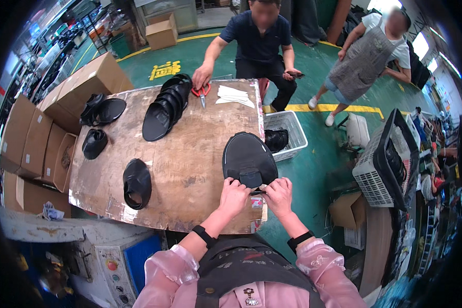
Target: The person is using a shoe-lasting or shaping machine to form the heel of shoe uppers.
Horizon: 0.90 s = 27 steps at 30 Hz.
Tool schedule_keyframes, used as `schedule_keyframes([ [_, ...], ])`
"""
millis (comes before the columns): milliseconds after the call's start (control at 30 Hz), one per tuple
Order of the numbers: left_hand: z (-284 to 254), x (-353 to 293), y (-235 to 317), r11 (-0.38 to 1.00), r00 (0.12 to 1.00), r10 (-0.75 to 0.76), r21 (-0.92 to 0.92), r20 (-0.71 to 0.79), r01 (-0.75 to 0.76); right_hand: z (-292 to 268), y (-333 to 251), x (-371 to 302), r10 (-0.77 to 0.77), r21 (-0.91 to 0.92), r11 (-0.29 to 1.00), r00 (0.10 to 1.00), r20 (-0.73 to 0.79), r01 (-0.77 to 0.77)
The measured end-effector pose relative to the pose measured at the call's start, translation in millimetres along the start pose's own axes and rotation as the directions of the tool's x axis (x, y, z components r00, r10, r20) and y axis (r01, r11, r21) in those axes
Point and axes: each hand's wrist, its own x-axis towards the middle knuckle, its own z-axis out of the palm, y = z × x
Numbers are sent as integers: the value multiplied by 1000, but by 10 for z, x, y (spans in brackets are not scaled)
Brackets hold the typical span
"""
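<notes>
A large black sandal (250, 154) with a rounded far end and a flap across its near part is at the table's right edge. My left hand (234, 197) pinches its near edge, fingers closed. My right hand (278, 196) is closed on the same near edge, a little to the right. A small pale strip shows between my fingertips; I cannot tell what it is. My fingers hide part of the sandal's near end.
Nested black sandals (165, 109) and several single ones lie on the worn wooden table (182, 164). Across it, a seated person's hand touches red-handled scissors (202, 94) beside white cut pieces (235, 96). A white crate (291, 134) stands right; cardboard boxes (28, 136) line the left.
</notes>
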Motion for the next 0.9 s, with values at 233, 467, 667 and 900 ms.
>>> schedule_keyframes([
  [233, 133, 400, 76, 993, 998, 68, -93, 11, -66, -111, 306, 1, 83, 1, 997, 997, -5, -83],
  [467, 138, 652, 179, 987, 995, 94, -126, -17, -96, -162, 479, 19, 133, -14, 991, 989, -63, -134],
  [667, 153, 722, 179, 978, 994, 99, -180, -40, -104, -169, 504, 32, 161, 27, 987, 986, -36, -160],
  [900, 81, 765, 198, 977, 993, 101, -180, -66, -112, -196, 496, 77, 166, 36, 986, 982, -91, -163],
])
